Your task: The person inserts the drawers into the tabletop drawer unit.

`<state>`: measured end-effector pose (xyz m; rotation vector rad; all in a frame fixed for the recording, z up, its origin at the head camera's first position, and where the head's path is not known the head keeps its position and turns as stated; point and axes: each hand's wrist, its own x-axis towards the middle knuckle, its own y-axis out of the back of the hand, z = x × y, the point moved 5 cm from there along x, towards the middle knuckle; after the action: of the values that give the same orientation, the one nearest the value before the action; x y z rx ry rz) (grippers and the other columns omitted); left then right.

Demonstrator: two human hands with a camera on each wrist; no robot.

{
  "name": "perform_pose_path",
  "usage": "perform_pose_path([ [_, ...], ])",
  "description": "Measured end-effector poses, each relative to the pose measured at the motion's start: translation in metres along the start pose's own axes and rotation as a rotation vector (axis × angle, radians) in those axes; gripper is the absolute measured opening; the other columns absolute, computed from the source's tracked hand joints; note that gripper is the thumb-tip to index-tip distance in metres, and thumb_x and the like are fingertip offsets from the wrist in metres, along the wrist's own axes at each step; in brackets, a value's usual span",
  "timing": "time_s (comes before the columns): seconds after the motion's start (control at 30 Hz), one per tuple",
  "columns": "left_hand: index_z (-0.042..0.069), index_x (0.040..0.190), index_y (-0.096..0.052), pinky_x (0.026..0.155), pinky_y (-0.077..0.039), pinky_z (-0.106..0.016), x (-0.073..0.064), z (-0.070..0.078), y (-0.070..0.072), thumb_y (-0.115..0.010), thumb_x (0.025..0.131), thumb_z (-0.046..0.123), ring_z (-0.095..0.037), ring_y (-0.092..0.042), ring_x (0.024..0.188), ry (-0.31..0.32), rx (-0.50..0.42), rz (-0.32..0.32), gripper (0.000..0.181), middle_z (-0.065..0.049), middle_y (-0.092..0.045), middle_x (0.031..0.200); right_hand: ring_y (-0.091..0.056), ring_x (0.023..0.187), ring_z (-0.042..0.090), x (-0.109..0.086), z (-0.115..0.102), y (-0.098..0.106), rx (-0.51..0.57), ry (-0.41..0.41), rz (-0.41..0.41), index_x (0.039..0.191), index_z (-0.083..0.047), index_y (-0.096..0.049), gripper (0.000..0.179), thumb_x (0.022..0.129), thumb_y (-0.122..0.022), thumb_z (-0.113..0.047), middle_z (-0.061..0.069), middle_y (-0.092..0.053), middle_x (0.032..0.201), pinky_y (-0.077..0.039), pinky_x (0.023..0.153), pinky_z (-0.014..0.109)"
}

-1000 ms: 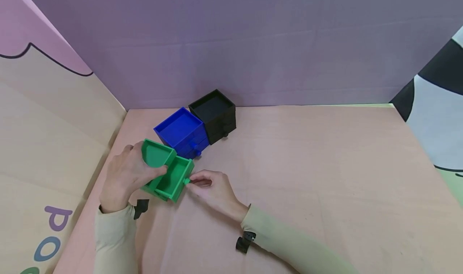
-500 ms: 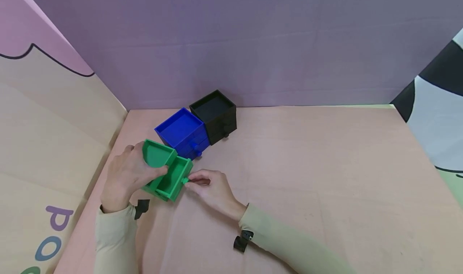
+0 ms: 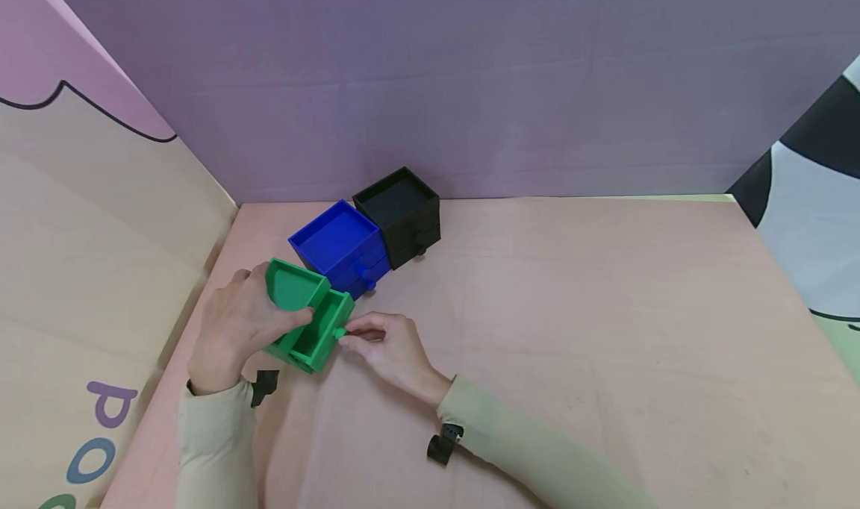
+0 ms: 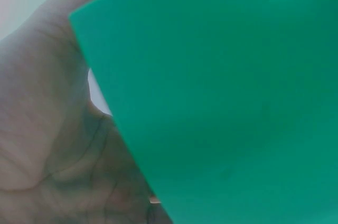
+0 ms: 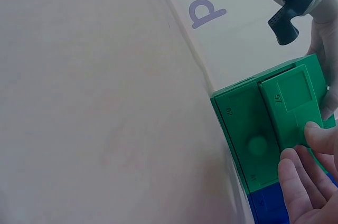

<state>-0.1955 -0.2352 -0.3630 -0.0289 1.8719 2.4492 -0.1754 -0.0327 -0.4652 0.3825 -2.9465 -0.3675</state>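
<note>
In the head view my left hand (image 3: 235,322) grips a small green drawer box (image 3: 292,286) from its left side, with the thumb over the front. One green drawer (image 3: 321,337) sticks partway out towards the right, and nothing shows inside it. My right hand (image 3: 393,346) pinches the green knob (image 3: 339,333) on that drawer's front between thumb and fingertips. From the right wrist, the drawer's front plate (image 5: 293,108) stands proud of the box, beside a second round knob (image 5: 257,145). A large green wall (image 4: 200,97) fills most of the left wrist view, close to the palm.
Behind the green box stands a blue drawer box (image 3: 336,236), right at its back corner. A black drawer box (image 3: 398,199) adjoins the blue one near the purple back wall (image 3: 430,83). A beige side wall (image 3: 101,255) rises to the left of the pink tabletop (image 3: 571,330).
My right hand has moved slightly left with the knob, and the green drawer has slid a little further into its box. My left hand keeps its hold on the box.
</note>
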Motion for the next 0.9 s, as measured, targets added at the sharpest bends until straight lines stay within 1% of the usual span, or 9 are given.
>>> perform_pose_path([
  [0.2, -0.010, 0.147, -0.050, 0.069, -0.059, -0.051, 0.000, 0.001, 0.001, -0.077, 0.083, 0.055, -0.042, -0.066, 0.089, 0.002, 0.003, 0.006, 0.095, -0.033, -0.063, 0.117, -0.078, 0.092, 0.013, 0.003, -0.001, -0.003, -0.004, 0.007, 0.007, 0.109, -0.010, -0.083, 0.016, 0.093, -0.083, -0.015, 0.003, -0.083, 0.105, -0.061, 0.082, 0.020],
  [0.3, -0.011, 0.146, -0.050, 0.070, -0.059, -0.052, 0.000, 0.001, 0.002, -0.077, 0.083, 0.055, -0.043, -0.066, 0.089, 0.000, 0.005, 0.009, 0.094, -0.033, -0.064, 0.117, -0.078, 0.092, 0.012, 0.004, -0.002, -0.004, -0.005, -0.002, 0.004, 0.109, -0.010, -0.083, 0.016, 0.094, -0.083, -0.015, 0.003, -0.082, 0.106, -0.061, 0.082, 0.020],
  [0.53, -0.010, 0.148, -0.049, 0.072, -0.060, -0.053, 0.000, 0.001, 0.000, -0.077, 0.084, 0.057, -0.044, -0.066, 0.092, 0.013, 0.011, -0.007, 0.097, -0.034, -0.063, 0.121, -0.077, 0.091, 0.009, 0.007, -0.004, -0.008, -0.005, -0.018, -0.001, 0.109, -0.010, -0.083, 0.016, 0.094, -0.083, -0.015, 0.003, -0.082, 0.105, -0.060, 0.082, 0.019],
  [0.7, -0.010, 0.148, -0.049, 0.072, -0.059, -0.052, 0.001, 0.001, 0.000, -0.076, 0.083, 0.057, -0.043, -0.066, 0.091, 0.015, 0.016, -0.006, 0.097, -0.033, -0.063, 0.121, -0.077, 0.090, 0.008, 0.010, -0.005, -0.011, 0.002, -0.011, -0.001, 0.109, -0.009, -0.083, 0.016, 0.094, -0.083, -0.014, 0.004, -0.082, 0.104, -0.060, 0.081, 0.019],
  [0.9, -0.009, 0.149, -0.048, 0.071, -0.057, -0.050, 0.001, 0.000, -0.001, -0.076, 0.083, 0.057, -0.042, -0.065, 0.090, 0.021, 0.016, -0.014, 0.097, -0.032, -0.063, 0.121, -0.077, 0.090, 0.009, 0.013, -0.004, -0.015, -0.014, 0.012, 0.004, 0.109, -0.009, -0.083, 0.016, 0.094, -0.082, -0.015, 0.004, -0.082, 0.104, -0.060, 0.081, 0.019],
])
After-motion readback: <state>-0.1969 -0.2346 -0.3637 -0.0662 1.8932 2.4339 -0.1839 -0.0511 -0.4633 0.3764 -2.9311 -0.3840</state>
